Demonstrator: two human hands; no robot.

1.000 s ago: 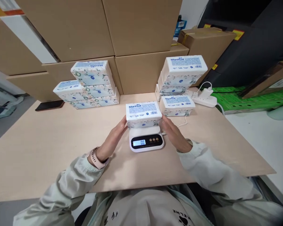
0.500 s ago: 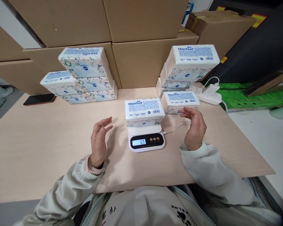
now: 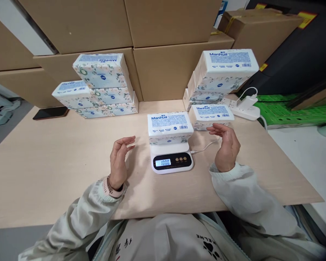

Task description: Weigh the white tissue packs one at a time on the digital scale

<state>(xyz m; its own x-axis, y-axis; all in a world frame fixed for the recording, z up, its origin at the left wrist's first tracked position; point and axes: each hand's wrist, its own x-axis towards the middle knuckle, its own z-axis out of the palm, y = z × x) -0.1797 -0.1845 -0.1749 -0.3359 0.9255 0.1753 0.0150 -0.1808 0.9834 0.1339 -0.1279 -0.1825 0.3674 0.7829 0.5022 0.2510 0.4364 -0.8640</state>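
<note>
A white-and-blue tissue pack (image 3: 170,127) rests on a white digital kitchen scale (image 3: 184,146), whose lit display reads 100.0. To the left of the scale, my left hand (image 3: 119,159) is held over the table with its fingers stretched out, touching nothing. My right hand (image 3: 226,146) hovers on the other side, fingers extended and holding nothing. Just beyond it lies another tissue pack (image 3: 212,113) on the table. A pink wristband (image 3: 111,188) circles my left wrist.
Tissue packs are stacked at the back left (image 3: 105,74) and back right (image 3: 228,67). A dark phone (image 3: 51,112) lies at the far left. A white cable (image 3: 206,148) leaves the scale's right side. Behind stand cardboard boxes (image 3: 176,72); a power strip (image 3: 246,108) sits at right.
The scale's display has gone from 6.9 to 100.0. The whole view has shifted slightly; both hands stay apart from the pack in much the same pose.
</note>
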